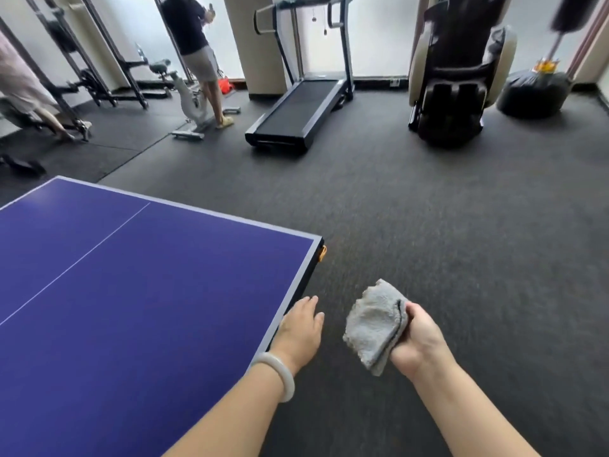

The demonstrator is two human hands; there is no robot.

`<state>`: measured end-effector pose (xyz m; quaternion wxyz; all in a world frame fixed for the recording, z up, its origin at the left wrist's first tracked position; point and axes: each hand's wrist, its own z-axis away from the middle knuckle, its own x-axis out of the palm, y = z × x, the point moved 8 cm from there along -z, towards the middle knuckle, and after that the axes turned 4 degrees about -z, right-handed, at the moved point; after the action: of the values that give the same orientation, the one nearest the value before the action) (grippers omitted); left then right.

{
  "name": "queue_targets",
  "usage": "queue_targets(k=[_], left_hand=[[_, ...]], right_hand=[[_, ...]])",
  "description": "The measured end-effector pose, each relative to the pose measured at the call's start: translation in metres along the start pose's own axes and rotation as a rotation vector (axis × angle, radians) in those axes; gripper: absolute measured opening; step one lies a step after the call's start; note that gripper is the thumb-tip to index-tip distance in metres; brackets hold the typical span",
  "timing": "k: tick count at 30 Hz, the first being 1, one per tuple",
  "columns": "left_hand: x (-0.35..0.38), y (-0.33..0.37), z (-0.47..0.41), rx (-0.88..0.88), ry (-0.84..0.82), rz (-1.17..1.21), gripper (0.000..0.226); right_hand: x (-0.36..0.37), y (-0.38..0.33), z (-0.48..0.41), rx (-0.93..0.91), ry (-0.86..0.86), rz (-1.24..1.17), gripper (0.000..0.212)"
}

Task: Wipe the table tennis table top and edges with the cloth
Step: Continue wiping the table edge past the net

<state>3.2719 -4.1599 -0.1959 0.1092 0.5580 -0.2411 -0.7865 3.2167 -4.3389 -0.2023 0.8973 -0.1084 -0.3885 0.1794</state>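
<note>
Two hands, right hand [417, 341] gripping cloth [374, 326], left hand [301, 328] relaxed beside table [131, 291]

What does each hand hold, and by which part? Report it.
The right hand grips the folded grey cloth along its right edge; the left hand holds nothing.

Both bare forearms reached forward. The left hand [301, 328] lay palm down, fingers straight and close together, at the side edge of the table tennis surface [131, 291]; whether it touched that edge could not be told. A pale bangle [280, 374] circled its wrist. The right hand [418, 344] hung farther out from that edge, clear of the surface, fingers curled round a folded grey cloth [372, 324].
</note>
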Motion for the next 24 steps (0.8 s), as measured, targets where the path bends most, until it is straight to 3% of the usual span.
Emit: queue_targets(k=[9, 18, 21, 24], left_hand=[[-0.038, -0.003, -0.055, -0.105, 0.058, -0.019, 0.030], [-0.041, -0.011, -0.170, -0.190, 0.114, 0.155, 0.021], [-0.042, -0.018, -0.210, -0.248, 0.118, 0.184, 0.019], [-0.050, -0.027, -0.240, -0.307, 0.122, 0.198, 0.020]], right_hand=[[0.068, -0.050, -0.029, 0.012, -0.031, 0.173, 0.043], [0.128, -0.109, -0.126, -0.058, 0.020, 0.527, 0.031], [0.159, -0.131, -0.161, -0.138, -0.019, 0.790, 0.028], [0.200, -0.154, -0.194, -0.372, -0.116, 1.264, 0.025]])
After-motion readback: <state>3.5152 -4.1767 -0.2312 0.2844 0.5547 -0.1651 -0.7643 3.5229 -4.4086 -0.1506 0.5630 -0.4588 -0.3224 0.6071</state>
